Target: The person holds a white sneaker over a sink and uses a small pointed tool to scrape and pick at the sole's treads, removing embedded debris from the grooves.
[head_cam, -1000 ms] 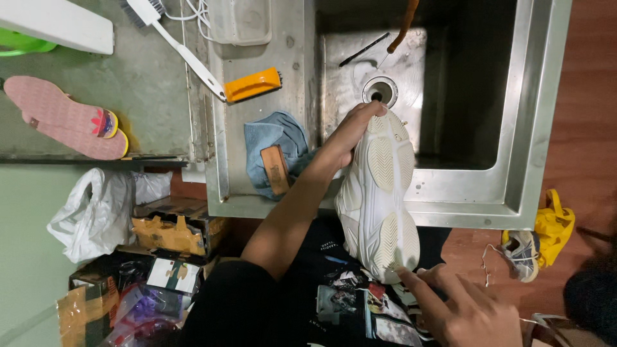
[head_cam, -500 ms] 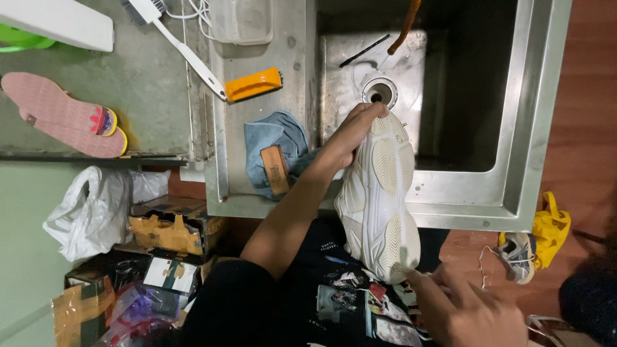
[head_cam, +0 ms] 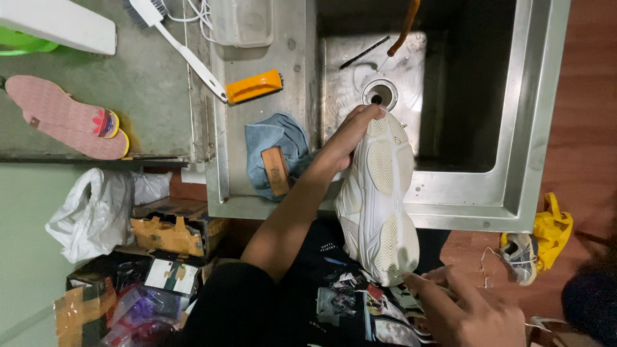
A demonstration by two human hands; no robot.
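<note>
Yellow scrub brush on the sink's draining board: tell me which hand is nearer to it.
Left. The left hand holds the toe of the white sneaker, below and right of the yellow scrub brush. The right hand is much farther away, at the sneaker's heel.

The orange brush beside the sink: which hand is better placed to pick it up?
Probably the right hand: only its fingertip touches the white sneaker's heel. The left hand is nearer the orange brush, but its grip holds the sneaker's toe.

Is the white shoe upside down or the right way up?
Upside down. The white shoe shows its patterned sole to the camera, held at the toe by the left hand over the sink edge.
</note>
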